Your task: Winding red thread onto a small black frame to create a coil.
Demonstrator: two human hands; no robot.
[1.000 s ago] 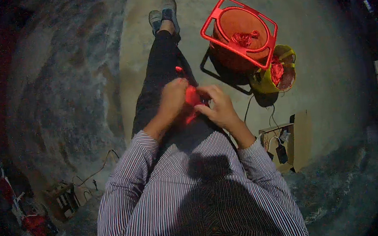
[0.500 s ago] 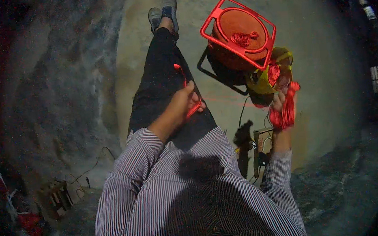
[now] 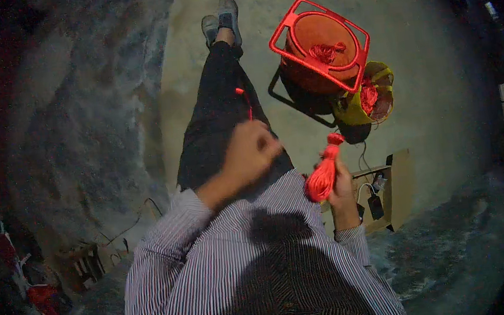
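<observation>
My right hand (image 3: 343,181) grips a red tassel-like bundle of thread (image 3: 323,174), held upright beside my chest. My left hand (image 3: 252,150) hovers over my lap with its fingers curled, blurred by motion, and a thin red thread (image 3: 244,100) runs from it up along my black trouser leg (image 3: 218,118). I cannot tell whether the left fingers pinch the thread. I am seated with my legs stretched out, wearing a striped shirt.
An orange round stool in a red frame (image 3: 321,46) stands ahead to the right, with red thread on top. Beside it is a yellow bag (image 3: 367,100) holding red thread. A cardboard box (image 3: 390,190) with small items lies at my right. Clutter sits at lower left (image 3: 41,284).
Both hands were together on the red bundle over my lap. The right hand swung out toward the yellow bag, then came back near my chest holding the tassel upright. The left stayed over my lap.
</observation>
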